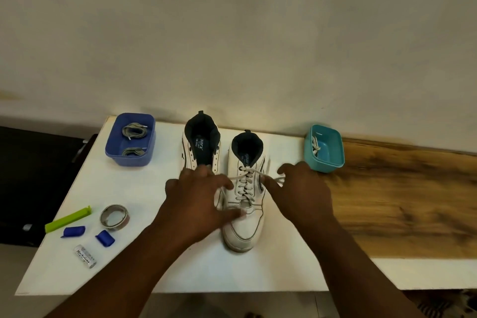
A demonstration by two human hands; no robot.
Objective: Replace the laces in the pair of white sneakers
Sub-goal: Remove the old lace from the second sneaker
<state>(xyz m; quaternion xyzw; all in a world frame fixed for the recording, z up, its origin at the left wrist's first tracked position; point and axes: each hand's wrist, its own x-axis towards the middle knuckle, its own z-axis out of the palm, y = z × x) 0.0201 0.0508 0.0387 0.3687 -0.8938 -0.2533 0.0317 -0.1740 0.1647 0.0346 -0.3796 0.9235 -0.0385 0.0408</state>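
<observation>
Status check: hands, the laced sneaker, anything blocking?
Left hand and right hand each pinch an end of the white lace. Laced white sneaker upright, toe toward camera. Nothing blocking.

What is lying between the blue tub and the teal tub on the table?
In the head view, two white sneakers: the unlaced sneaker nearer the blue tub, the laced sneaker nearer the teal tub.

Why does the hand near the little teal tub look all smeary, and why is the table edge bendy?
Head view: the right hand is smeared by motion blur, along with the white lace end it pinches; the laced sneaker and left hand look sharper. The wide-angle lens bows the white table edges. Light is dim and soft, with faint shadows behind the teal tub.
</observation>
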